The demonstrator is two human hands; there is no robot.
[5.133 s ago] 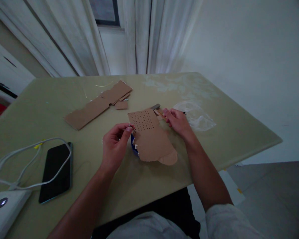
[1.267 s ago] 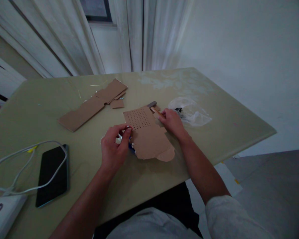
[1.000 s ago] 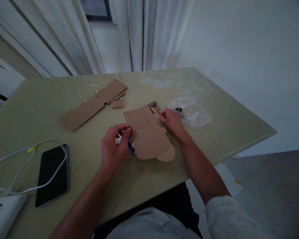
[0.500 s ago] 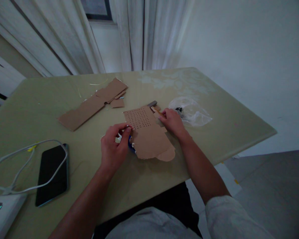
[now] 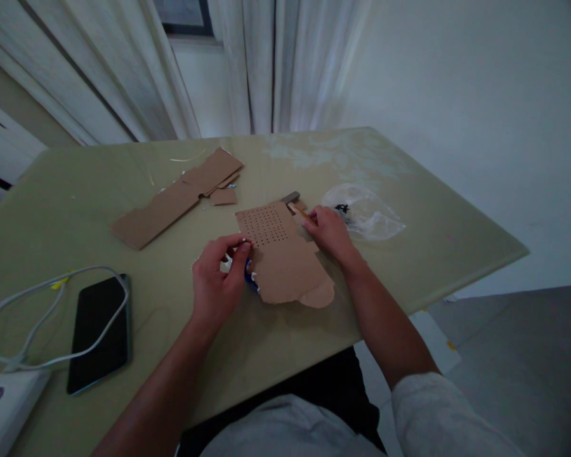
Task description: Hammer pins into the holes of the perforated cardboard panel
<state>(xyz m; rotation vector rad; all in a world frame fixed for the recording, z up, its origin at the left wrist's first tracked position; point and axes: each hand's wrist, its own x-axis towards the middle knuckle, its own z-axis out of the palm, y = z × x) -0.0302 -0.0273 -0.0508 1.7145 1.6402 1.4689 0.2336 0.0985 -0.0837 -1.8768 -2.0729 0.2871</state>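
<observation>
A brown cardboard piece (image 5: 285, 260) with a grid of small punched holes lies on the table in front of me, over a blue object (image 5: 250, 278). My left hand (image 5: 219, 279) is curled at the cardboard's left edge, its fingertips pinched on something small that I cannot make out. My right hand (image 5: 330, 233) is closed on the wooden handle of a small hammer (image 5: 295, 203), whose grey head rests at the cardboard's far right corner.
A long cardboard strip (image 5: 176, 197) with scraps lies further back on the olive table (image 5: 76, 209). A clear plastic bag (image 5: 368, 212) lies right of my right hand. A black phone (image 5: 98, 333), white cable (image 5: 38, 298) and white device (image 5: 0, 412) sit at left.
In the last second almost nothing has moved. Five seconds ago my left hand was lifted slightly higher; it now sits lower against the cardboard's edge.
</observation>
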